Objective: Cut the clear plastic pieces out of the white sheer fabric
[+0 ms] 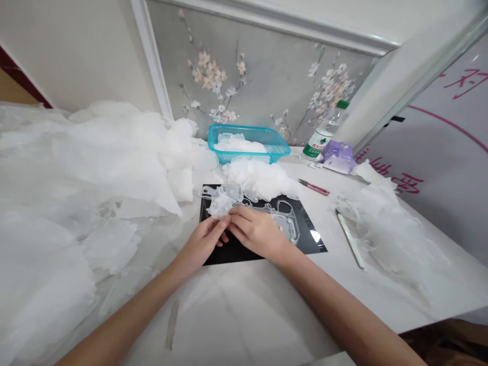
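Clear plastic is heaped everywhere here, and a small crumpled clear piece (220, 204) sits right at the person's fingertips. The left hand (202, 245) is curled, with its fingers closed on the lower edge of the piece. The right hand (257, 231) comes in from the other side, fingers pressed together against the same piece, so the two hands meet there in a pinch. Just past the right hand, a flat clear frame (284, 216) lies on a black mat (310, 243), which runs under both hands and rests on a white surface (236, 310).

Beyond the fingertips, a soft pile of scraps (253, 178) touches the far edge of the mat, and behind it stands a teal basket (247, 145) holding more of the same. Farther out past the right hand are a water bottle (322, 137) and a purple packet (338, 158). Nearer that hand lie a red-handled tool (313, 186) and a pale strip (349, 239), the strip just beside another heap (392, 234). Left of the left hand, a far larger heap (84, 168) spreads over the surface.
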The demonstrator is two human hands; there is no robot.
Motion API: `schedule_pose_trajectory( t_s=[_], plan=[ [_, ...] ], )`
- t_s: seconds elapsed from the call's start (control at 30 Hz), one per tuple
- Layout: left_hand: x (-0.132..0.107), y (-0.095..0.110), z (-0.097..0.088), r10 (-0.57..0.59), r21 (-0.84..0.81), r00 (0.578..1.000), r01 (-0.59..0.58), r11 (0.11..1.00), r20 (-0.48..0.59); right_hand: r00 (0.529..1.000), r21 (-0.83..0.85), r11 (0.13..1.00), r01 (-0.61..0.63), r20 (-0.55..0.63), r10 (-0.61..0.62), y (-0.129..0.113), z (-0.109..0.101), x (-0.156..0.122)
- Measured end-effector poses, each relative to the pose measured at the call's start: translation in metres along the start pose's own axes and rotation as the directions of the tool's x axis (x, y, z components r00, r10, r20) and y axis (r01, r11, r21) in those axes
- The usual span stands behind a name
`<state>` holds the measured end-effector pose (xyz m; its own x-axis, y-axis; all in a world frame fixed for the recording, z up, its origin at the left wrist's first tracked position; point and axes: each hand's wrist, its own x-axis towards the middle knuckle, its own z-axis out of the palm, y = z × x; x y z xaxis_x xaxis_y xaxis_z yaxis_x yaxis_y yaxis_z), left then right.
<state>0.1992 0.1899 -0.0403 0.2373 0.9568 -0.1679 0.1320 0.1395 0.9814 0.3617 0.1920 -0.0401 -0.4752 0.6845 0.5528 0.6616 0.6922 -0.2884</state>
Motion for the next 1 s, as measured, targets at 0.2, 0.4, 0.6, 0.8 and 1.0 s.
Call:
schedule_pose_trajectory(
  t_s=[0.2,0.4,0.6,0.8,1.0],
  plan=[
    [0.002,-0.003,-0.002,0.023,-0.02,0.998,-0.024,1.0,-0.052,0.969,0.431,0.874,-0.225,0.004,0.247,0.004,0.002,0.005],
    [0.0,-0.004,0.0,0.112,0.058,0.994,-0.111,0.992,-0.01,0.965,0.554,0.791,-0.262,0.124,0.232,0.012,-0.006,0.006],
    [-0.003,-0.004,-0.006,0.25,0.34,0.957,-0.285,0.896,0.144,0.94,0.52,0.786,-0.335,0.131,0.314,0.011,-0.018,0.01],
    [-0.006,0.001,-0.004,0.237,0.416,0.936,-0.329,0.848,0.259,0.509,0.579,0.653,-0.488,-0.419,0.752,0.062,-0.044,0.0],
    [-0.008,0.011,0.005,0.136,0.205,0.947,-0.201,0.958,0.289,0.133,0.587,0.593,-0.552,-0.639,0.757,0.112,-0.05,-0.015]
  ],
)
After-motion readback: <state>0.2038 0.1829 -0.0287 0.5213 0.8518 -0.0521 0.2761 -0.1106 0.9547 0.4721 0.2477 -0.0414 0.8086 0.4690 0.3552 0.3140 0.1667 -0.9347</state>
